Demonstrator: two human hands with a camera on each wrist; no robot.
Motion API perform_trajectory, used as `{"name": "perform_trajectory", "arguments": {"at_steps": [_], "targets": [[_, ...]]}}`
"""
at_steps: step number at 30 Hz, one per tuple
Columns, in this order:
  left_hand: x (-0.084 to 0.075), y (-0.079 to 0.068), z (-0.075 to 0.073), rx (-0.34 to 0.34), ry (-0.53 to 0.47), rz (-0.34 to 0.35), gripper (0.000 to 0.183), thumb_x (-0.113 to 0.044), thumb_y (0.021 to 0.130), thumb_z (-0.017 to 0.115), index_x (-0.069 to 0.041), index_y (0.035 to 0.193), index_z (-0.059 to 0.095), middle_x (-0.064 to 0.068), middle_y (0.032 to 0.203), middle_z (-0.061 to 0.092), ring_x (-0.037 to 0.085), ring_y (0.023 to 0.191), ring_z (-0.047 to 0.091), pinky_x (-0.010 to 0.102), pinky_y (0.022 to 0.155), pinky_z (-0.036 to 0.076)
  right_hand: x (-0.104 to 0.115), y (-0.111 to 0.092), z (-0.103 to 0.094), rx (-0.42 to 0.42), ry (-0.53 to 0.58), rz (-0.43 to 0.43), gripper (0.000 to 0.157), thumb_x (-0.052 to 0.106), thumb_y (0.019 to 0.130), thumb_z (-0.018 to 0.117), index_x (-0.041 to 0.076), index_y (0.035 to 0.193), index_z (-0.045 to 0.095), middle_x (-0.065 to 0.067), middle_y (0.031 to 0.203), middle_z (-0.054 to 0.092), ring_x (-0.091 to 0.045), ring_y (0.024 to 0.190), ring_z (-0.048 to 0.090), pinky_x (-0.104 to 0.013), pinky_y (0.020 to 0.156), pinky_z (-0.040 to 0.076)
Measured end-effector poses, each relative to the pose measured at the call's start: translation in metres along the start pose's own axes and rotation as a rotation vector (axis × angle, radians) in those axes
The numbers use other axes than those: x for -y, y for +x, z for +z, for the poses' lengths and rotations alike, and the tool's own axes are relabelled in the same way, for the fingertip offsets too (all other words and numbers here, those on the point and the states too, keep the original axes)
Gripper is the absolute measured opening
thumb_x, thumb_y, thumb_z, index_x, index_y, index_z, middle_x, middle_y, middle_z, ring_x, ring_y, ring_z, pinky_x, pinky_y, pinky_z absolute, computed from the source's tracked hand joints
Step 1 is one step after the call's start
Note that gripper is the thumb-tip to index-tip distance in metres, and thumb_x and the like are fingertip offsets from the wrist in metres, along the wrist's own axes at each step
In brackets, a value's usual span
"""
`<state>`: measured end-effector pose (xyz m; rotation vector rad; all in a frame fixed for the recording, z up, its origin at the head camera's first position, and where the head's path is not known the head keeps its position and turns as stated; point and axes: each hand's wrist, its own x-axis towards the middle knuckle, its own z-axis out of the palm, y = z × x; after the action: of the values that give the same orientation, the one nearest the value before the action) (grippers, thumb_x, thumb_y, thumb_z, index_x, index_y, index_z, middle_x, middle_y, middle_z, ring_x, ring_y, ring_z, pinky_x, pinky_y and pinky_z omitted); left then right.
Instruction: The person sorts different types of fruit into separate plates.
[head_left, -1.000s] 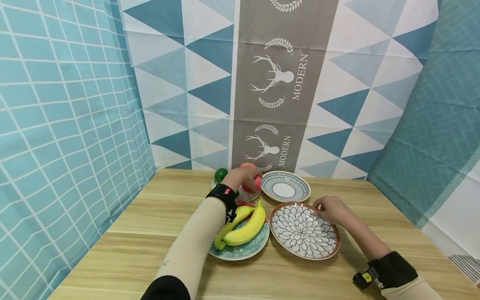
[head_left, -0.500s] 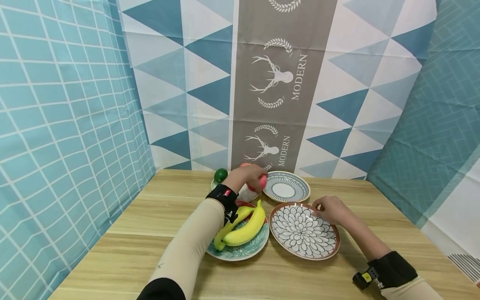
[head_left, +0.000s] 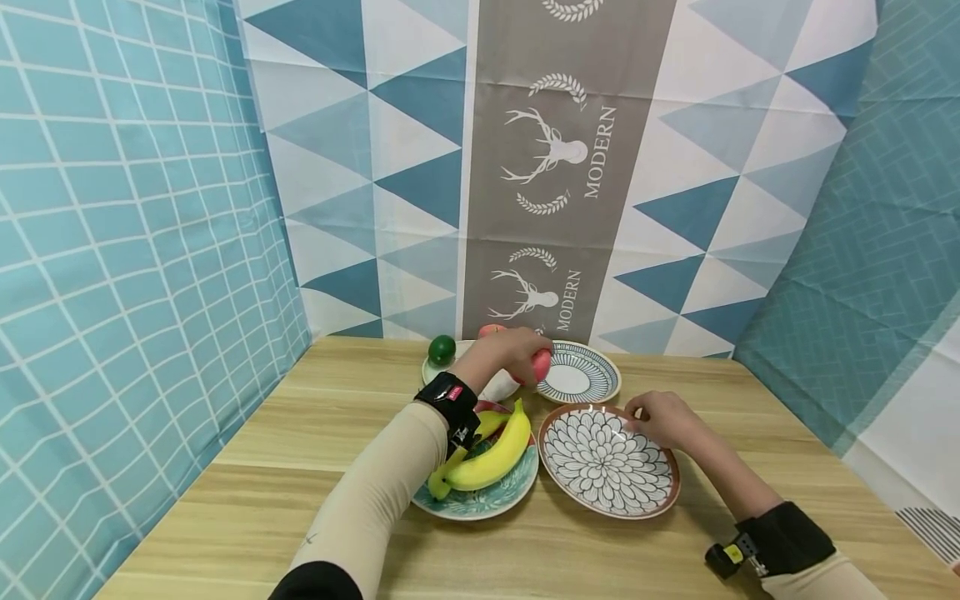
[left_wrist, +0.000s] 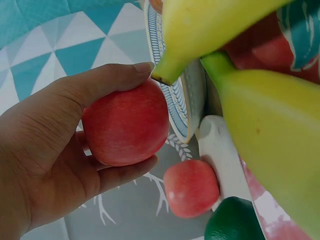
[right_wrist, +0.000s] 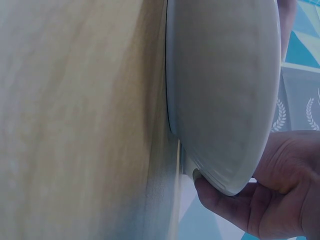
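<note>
My left hand (head_left: pixel 512 353) grips a red apple (left_wrist: pixel 126 124), thumb over one side and fingers under the other. In the head view the hand and apple are above the left edge of the blue-patterned plate (head_left: pixel 579 379). My right hand (head_left: pixel 663 418) pinches the far right rim of a brown-rimmed plate with a petal pattern (head_left: pixel 609 463). The right wrist view shows this plate's pale underside (right_wrist: pixel 225 90) and the fingers at its edge. Behind the left hand, a white plate (head_left: pixel 433 372) bears a green fruit (head_left: pixel 442 349) and another red apple (left_wrist: pixel 192 188).
Two bananas (head_left: pixel 491 460) lie on a green and red plate (head_left: pixel 480 508) below my left wrist. All the plates stand on a wooden table (head_left: pixel 300 450). A patterned cloth (head_left: pixel 420 208) hangs behind it, and a blue checked cloth (head_left: pixel 112 250) hangs on the left.
My left hand has lifted the apple off the white plate and carried it right, toward the blue-patterned plate. The right hand and its plate have stayed in place.
</note>
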<state>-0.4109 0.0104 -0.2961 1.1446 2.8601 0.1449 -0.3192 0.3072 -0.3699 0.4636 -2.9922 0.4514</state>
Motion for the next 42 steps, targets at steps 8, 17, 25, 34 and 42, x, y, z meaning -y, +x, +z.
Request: {"name": "perform_trajectory", "arguments": {"at_steps": [8, 17, 25, 34, 42], "targets": [[-0.016, 0.003, 0.000, 0.013, 0.042, 0.043, 0.067, -0.027, 0.079, 0.092, -0.023, 0.140, 0.063, 0.002, 0.125, 0.063, 0.021, 0.114, 0.055, 0.032, 0.092, 0.052, 0.001, 0.000, 0.000, -0.003, -0.012, -0.009, 0.009, 0.013, 0.094, 0.082, 0.006, 0.099, 0.077, 0.002, 0.077, 0.065, -0.015, 0.070, 0.055, -0.035, 0.063, 0.048], [-0.038, 0.005, 0.000, 0.001, 0.091, 0.154, 0.062, -0.026, 0.080, 0.089, -0.022, 0.136, 0.064, -0.001, 0.118, 0.064, 0.017, 0.106, 0.058, 0.027, 0.089, 0.051, -0.001, 0.000, 0.001, 0.000, -0.011, -0.005, 0.009, 0.013, 0.094, 0.082, 0.007, 0.098, 0.077, 0.003, 0.076, 0.065, -0.015, 0.070, 0.055, -0.034, 0.063, 0.047], [-0.058, 0.009, -0.004, 0.014, 0.095, 0.186, 0.063, -0.030, 0.082, 0.091, -0.022, 0.139, 0.063, -0.001, 0.124, 0.064, 0.014, 0.109, 0.058, 0.024, 0.091, 0.050, -0.002, 0.001, 0.001, 0.002, 0.008, -0.027, 0.007, 0.011, 0.094, 0.081, 0.007, 0.097, 0.077, 0.002, 0.076, 0.066, -0.014, 0.069, 0.057, -0.033, 0.061, 0.049], [-0.076, 0.008, -0.003, 0.008, 0.064, 0.237, 0.064, -0.031, 0.082, 0.090, -0.022, 0.139, 0.064, -0.001, 0.122, 0.066, 0.013, 0.108, 0.059, 0.021, 0.090, 0.049, -0.002, 0.000, -0.001, -0.021, 0.005, -0.059, 0.009, 0.011, 0.092, 0.083, 0.005, 0.097, 0.078, 0.002, 0.076, 0.067, -0.014, 0.069, 0.057, -0.032, 0.061, 0.049], [-0.095, 0.003, 0.002, 0.024, 0.056, 0.259, 0.067, -0.033, 0.081, 0.092, -0.023, 0.141, 0.062, -0.004, 0.121, 0.063, 0.011, 0.108, 0.056, 0.021, 0.086, 0.050, 0.000, -0.001, -0.001, -0.015, 0.008, -0.044, 0.009, 0.011, 0.091, 0.084, 0.005, 0.093, 0.077, 0.002, 0.076, 0.066, -0.015, 0.069, 0.056, -0.032, 0.061, 0.048]]}}
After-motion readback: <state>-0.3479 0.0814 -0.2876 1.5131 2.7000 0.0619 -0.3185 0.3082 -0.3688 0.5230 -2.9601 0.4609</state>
